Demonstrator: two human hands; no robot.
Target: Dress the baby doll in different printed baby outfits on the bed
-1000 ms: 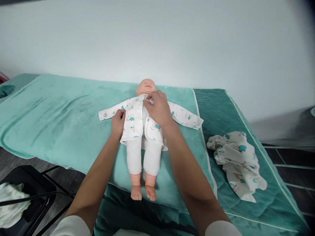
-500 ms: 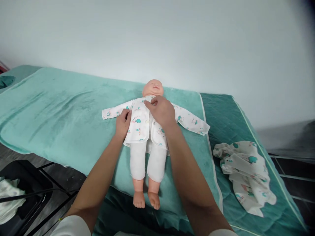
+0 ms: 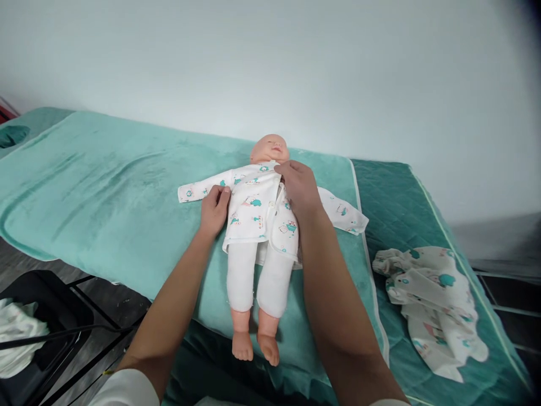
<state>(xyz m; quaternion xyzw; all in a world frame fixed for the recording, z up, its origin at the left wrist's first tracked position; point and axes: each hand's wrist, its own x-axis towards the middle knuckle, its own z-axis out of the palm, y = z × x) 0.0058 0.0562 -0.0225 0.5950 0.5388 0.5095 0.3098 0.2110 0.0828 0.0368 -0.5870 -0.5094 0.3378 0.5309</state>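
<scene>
A baby doll (image 3: 242, 332) lies on its back with its head toward the wall, wearing white leggings (image 3: 242, 276) and a white baby jacket (image 3: 249, 211) printed with small green figures. My right hand (image 3: 299, 183) is closed in a pinch on the jacket's front edge, just below the doll's neck; the fingertips are partly hidden. At the doll's side, under the outstretched sleeve, my left hand (image 3: 214, 208) has its fingers closed on the jacket's side. The front panels overlap at the chest and part lower down, where a snap button shows.
The doll lies on a light green plush blanket (image 3: 118, 208) over a darker quilted cover (image 3: 389, 214). A crumpled printed baby garment (image 3: 439, 310) lies at the right. At the lower left is a black chair (image 3: 63, 304) with white cloth (image 3: 19, 338) on it. A wall runs behind.
My right hand has drawn the jacket's left-hand front panel rightward and across the chest, so it covers more of the other panel. My left hand stays by the doll's side.
</scene>
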